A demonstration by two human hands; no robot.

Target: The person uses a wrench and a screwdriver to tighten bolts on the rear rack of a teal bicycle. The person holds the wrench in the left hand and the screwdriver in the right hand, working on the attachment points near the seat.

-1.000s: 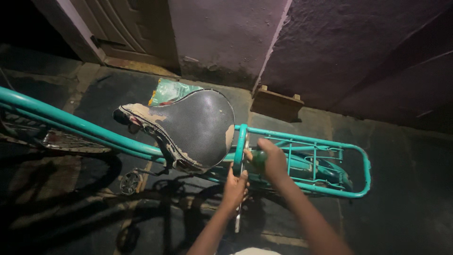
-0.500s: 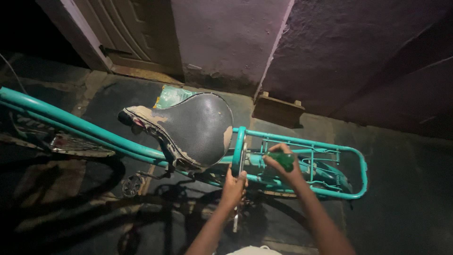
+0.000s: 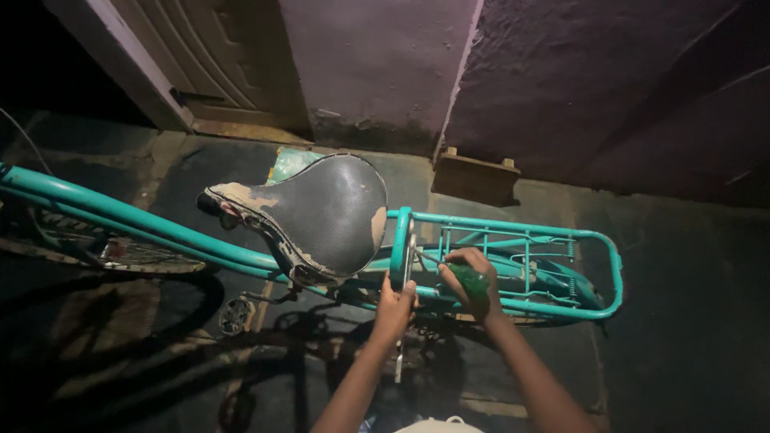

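A teal bicycle [image 3: 120, 216] stands across the view, with a worn black saddle [image 3: 321, 212] and a teal rear carrier rack [image 3: 561, 240]. My left hand [image 3: 395, 305] grips the upright front bar of the rack just behind the saddle. My right hand [image 3: 469, 281] is closed around a small dark green object [image 3: 472, 282] and rests on the rack's near side rail. What the green object is cannot be made out.
A pedal [image 3: 235, 314] hangs below the frame on a dark stone floor. A purple wall [image 3: 577, 80] and a door frame [image 3: 136, 72] stand behind. A small wooden block [image 3: 475, 176] lies at the wall's foot.
My right hand has slid a little rightward along the rack with the green object. My left hand stays on the rack's front bar. The camera shifted slightly.
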